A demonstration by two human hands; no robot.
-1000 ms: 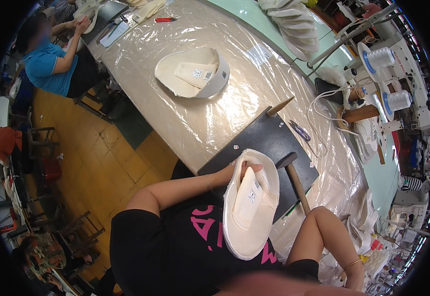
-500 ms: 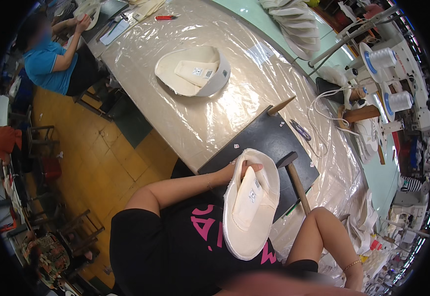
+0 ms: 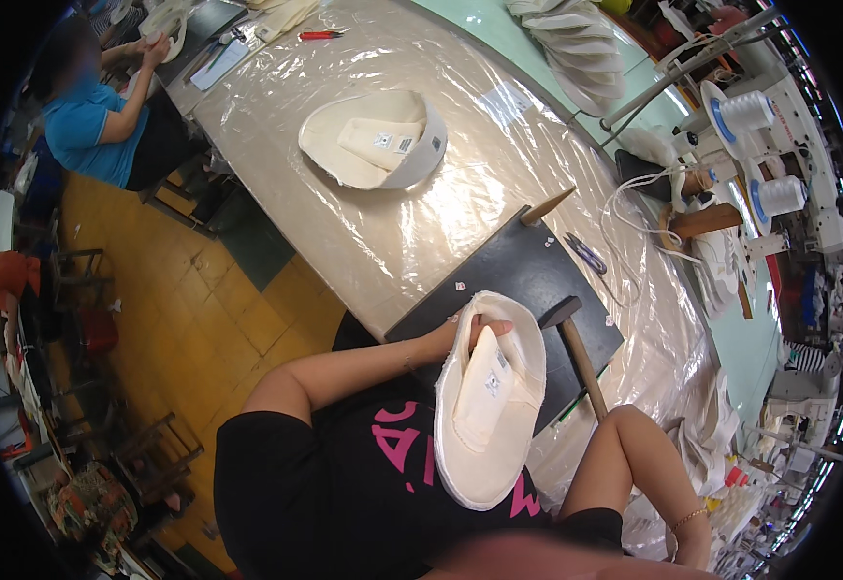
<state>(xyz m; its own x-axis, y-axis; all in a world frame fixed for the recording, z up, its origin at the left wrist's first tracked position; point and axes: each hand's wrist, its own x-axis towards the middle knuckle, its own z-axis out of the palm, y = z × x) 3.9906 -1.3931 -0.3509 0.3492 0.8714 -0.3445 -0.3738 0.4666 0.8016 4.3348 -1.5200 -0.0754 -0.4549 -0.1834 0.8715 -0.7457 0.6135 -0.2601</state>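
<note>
A cream fabric shoe upper is tilted in front of my chest, its inside showing a padded tongue with small printed labels. My left hand grips it at the far end, the thumb inside; the outer fingers are hidden behind the fabric. My right forearm is bent back at the right, a bracelet at the wrist, and the hand itself lies outside the picture. A second cream shoe upper rests on the plastic-covered table, farther off.
A hammer lies on a dark board. Beyond are a pointed wooden piece, thread snips and a red-handled tool. White thread spools stand at the right. A co-worker in blue sits at the far left.
My left hand and the shoe upper stay nearly still. The co-worker's hands have moved slightly; the whole view has shifted a little.
</note>
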